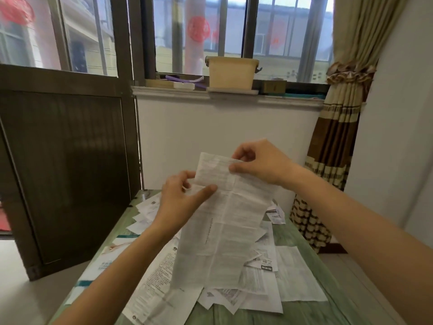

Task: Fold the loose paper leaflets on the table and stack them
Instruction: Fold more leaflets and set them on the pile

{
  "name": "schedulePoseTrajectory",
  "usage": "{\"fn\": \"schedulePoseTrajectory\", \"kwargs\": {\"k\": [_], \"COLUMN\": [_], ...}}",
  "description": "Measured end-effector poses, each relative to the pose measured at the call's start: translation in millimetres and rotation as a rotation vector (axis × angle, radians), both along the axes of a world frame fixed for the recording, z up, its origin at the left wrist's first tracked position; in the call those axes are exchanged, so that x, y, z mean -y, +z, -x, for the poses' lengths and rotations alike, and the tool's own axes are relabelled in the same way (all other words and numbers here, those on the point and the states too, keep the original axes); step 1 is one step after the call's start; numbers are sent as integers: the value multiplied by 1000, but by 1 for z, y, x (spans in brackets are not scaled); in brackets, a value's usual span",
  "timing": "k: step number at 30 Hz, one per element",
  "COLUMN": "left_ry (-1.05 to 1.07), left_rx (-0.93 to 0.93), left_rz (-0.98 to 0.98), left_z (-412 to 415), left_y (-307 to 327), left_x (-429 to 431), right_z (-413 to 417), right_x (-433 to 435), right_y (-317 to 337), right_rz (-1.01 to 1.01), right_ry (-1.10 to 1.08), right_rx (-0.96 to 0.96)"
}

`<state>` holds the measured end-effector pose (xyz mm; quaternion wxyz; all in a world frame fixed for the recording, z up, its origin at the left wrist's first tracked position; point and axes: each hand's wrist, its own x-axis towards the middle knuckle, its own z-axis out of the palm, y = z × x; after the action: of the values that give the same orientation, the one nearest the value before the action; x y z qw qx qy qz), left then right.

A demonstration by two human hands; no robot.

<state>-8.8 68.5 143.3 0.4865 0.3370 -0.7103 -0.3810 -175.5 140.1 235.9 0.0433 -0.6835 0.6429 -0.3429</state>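
Leaflet [225,231] first: one long, thin printed sheet, crossed by old crease lines, hangs in the air above the desk [309,310], its top edge held up and its lower end drooping to just over the pile. The right hand [257,163] pinches the top right corner between thumb and curled fingers. The left hand [185,195] grips the left edge a little lower, thumb laid across the printed face and fingers curled behind. Beneath it the loose leaflets [260,292] lie unfolded and overlapping across the middle of the desk, some spilling to the far left and far right; no folded stack can be made out. The step in hand looks like the start of a fold, so the task seems early. To do it well, the top edge should come down along the existing creases, with corners matched before pressing, since paper this limp is likely to skew if one hand leads. Laying it flat on a bare near patch of desk would sharpen the crease. Beyond, a yellow tub [230,71] sits on the window sill [178,92], and a tied curtain [339,141] hangs at the far right.
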Motion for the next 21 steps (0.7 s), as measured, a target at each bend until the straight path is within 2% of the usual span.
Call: {"fn": "schedulePoseTrajectory", "kwargs": {"k": [2,5,7,10,13,16,21], "left_ry": [15,-203,-287,-326,-337,-317,-142], "left_rx": [125,106,185,358,425,330,-62], "left_rz": [3,-246,-317,-369,-417,-531,-803], "left_z": [-9,-21,-29,-40,-53,-64,-63], "left_y": [2,5,1,-12,-27,-41,-71], "left_x": [1,0,2,8,13,23,26], "right_z": [2,10,18,32,48,64,66], "right_x": [-2,-3,-2,-1,-6,-15,-24], "right_y": [6,9,7,-8,-35,-71,-150], "right_rz": [-30,3,33,4,-83,-146,-179], "right_ry": [16,-28,-86,-151,-227,-327,-457], "right_rx": [69,190,278,496,646,742,1112]}}
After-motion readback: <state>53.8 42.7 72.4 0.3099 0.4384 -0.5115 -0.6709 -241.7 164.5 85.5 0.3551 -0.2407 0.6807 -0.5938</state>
